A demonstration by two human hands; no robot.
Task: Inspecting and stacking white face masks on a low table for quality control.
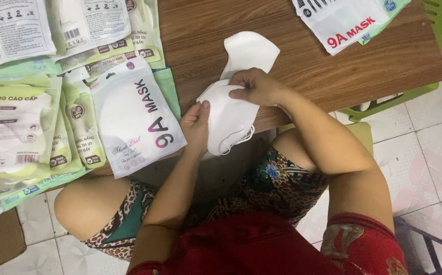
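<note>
Left hand (196,124) and right hand (258,86) gripping white masks (229,119), between them

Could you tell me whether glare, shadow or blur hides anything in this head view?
Head view: soft, even light; mild sheen on the mask packets; faint shadow under the left hand and right hand holding the white masks over the wooden table; slight overall softness, edges bowed a little.

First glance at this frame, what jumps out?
Dead centre, both hands pinch a small stack of white face masks at the near edge of the brown wooden table: left hand at its left edge, right hand on top. At left, a heap of sealed mask packets spreads over the table.
</note>
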